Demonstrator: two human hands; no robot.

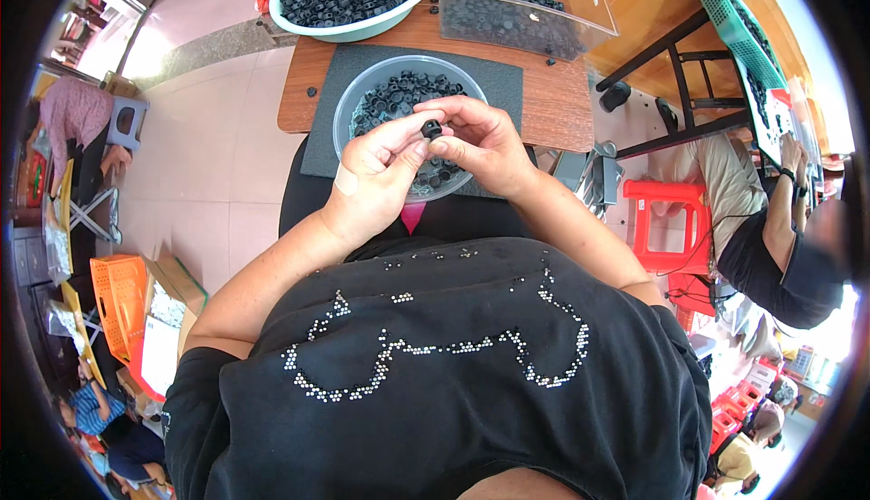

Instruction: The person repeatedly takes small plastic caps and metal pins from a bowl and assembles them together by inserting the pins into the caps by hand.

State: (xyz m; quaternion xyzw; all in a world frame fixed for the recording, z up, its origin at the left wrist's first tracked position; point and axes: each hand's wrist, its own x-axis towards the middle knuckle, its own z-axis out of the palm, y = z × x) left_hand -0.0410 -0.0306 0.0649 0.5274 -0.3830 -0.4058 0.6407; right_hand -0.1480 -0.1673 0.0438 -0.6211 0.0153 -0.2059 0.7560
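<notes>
Between my fingertips is a small black round part [432, 128] with a hole or hollow showing. My left hand [374, 163] pinches it from the left with thumb and fingers, and a pale plaster-like patch shows near that wrist. From the right, the thumb and fingers of my right hand [483, 145] close on the same part. Both hands are over a clear round bowl [341, 124] of similar black parts, which they partly hide. A dark grey mat [501, 83] lies beneath the bowl.
On the brown wooden table [571, 106], a pale green basin [381, 31] and a clear rectangular box [580, 11] hold many black parts. A red stool [669, 194] stands at right near a seated person. An orange crate [118, 296] is on the left floor.
</notes>
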